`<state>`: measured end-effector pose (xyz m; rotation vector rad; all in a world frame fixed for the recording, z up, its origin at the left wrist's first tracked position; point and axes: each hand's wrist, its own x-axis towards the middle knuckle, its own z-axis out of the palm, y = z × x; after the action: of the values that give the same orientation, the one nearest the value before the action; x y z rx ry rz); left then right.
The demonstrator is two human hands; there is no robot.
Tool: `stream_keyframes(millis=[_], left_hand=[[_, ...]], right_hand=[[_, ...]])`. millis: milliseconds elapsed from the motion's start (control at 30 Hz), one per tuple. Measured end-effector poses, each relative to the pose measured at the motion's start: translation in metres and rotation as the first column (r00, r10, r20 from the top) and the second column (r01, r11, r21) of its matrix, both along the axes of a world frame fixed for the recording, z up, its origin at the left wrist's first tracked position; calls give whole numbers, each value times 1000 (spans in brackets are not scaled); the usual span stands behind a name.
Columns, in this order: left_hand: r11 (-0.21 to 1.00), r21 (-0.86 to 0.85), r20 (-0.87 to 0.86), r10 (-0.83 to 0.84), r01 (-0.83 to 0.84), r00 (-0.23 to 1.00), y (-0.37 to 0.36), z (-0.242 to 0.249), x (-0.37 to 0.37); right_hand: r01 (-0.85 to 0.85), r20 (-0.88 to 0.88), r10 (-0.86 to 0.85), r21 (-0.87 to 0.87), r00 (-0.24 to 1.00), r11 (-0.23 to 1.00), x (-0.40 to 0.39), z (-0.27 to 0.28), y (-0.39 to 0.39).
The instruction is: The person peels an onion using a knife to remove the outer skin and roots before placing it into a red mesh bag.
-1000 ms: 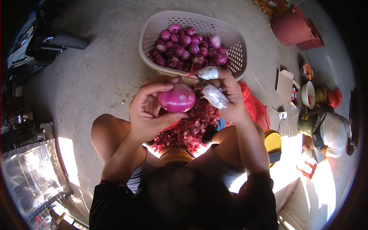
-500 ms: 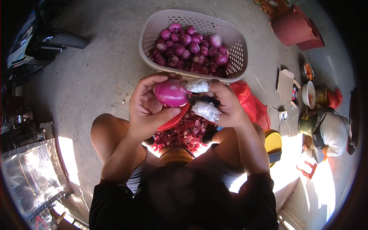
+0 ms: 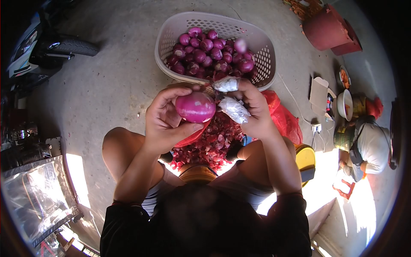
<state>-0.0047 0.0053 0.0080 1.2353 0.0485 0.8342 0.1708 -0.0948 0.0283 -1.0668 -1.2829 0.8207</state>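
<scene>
A glossy purple onion [image 3: 195, 107] sits between the thumb and fingers of my left hand [image 3: 165, 118]. Just right of it is my right hand [image 3: 255, 109], its thumb and a finger wrapped in silvery material [image 3: 233, 109]. Those two wrapped tips are close together beside the onion's right end; a small dark bit shows between them, too unclear to name. Beyond both hands, a light grey perforated basket [image 3: 165, 40] holds many purple onions [image 3: 206, 45]. Red onion skins [image 3: 214, 143] lie in a pile below my hands, between my legs.
Red netting [image 3: 284, 122] lies right of my right hand. A yellow container [image 3: 305, 165] stands by my right knee. Farther right are a white bowl [image 3: 344, 105], an open carton [image 3: 319, 96] and another person [image 3: 370, 147]. A motorcycle wheel [image 3: 77, 45] is at upper left.
My right hand's wrapped fingertips have moved off the onion's end, one slightly up, the other down. The onion has shifted slightly right and down in my left hand.
</scene>
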Motion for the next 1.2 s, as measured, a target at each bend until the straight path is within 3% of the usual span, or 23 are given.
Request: stream_keyframes(millis=[33, 100, 167, 200, 300, 400, 633, 833, 1033, 1100, 1200], left_hand=[[1000, 11, -4, 22, -22, 1000, 0, 0, 0], [997, 32, -13, 64, -64, 998, -2, 0, 2], [975, 169, -19, 152, -147, 988, 0, -2, 5], [954, 235, -17, 196, -186, 981, 0, -2, 6], [914, 311, -47, 288, -260, 956, -3, 1, 8], [880, 367, -53, 343, -301, 938, -2, -1, 6], [898, 329, -51, 326, -292, 944, -5, -4, 4], [905, 303, 12, 310, -299, 951, -6, -5, 5], [913, 300, 57, 271, -275, 961, -4, -1, 6], [896, 362, 29, 265, -257, 964, -2, -2, 4], [943, 221, 51, 243, -248, 969, -6, 0, 7]], right_hand=[[3, -92, -4, -9, 996, 1000, -1, 0, -1], [-20, -61, 17, -48, 998, 999, 1, -6, -4], [-68, -18, 67, -85, 998, 994, 3, -11, -9], [-74, 8, 76, -155, 997, 985, 1, -6, -8], [-29, 241, 63, -145, 968, 989, 2, -8, -7], [21, 272, 15, -131, 962, 991, -1, -6, -6], [-12, 109, 19, -65, 994, 998, -4, -7, 1], [-3, 194, 9, -31, 981, 1000, -3, -4, 3], [-40, -159, 34, -32, 987, 999, -1, -6, -2], [-115, -58, 111, -67, 992, 991, 5, -6, -6], [-133, 49, 136, -62, 989, 989, 3, -4, -6]])
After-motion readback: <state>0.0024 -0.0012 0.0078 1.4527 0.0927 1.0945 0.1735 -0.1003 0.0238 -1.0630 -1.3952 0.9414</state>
